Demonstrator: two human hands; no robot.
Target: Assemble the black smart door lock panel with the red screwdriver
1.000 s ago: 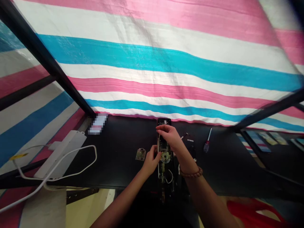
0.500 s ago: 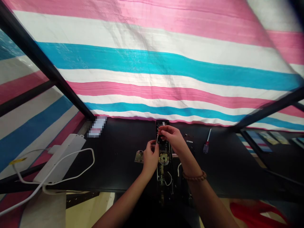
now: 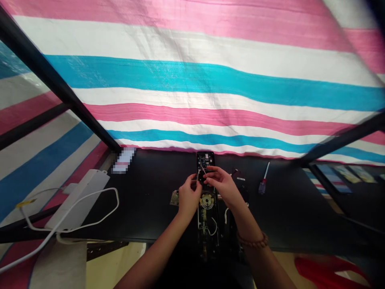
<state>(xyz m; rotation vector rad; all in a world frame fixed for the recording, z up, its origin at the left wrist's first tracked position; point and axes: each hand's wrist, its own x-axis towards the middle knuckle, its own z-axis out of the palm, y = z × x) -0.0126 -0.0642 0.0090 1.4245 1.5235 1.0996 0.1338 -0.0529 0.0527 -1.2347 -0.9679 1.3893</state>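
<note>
A long, narrow black device housing lies opened on the table in front of me, its circuit parts and a round brass-coloured piece exposed. My left hand is at the housing's left edge, its thumb and fingers pinched on a thin white cable. From the right, my right hand reaches over the housing with its fingertips closed on another stretch of white cable; the exact grip is too small to make out. Lower down, a loop of white wire curls out of the housing. A small metal plate lies beside my left hand.
A screwdriver with a dark handle lies to the right. Small parts and a white label are scattered behind my right hand. At left stands a white power strip with a looping white cord. Striped sheeting closes off the back.
My right hand has moved down and slightly right, uncovering more of the circuit board at the housing's top. My left hand has barely shifted.
</note>
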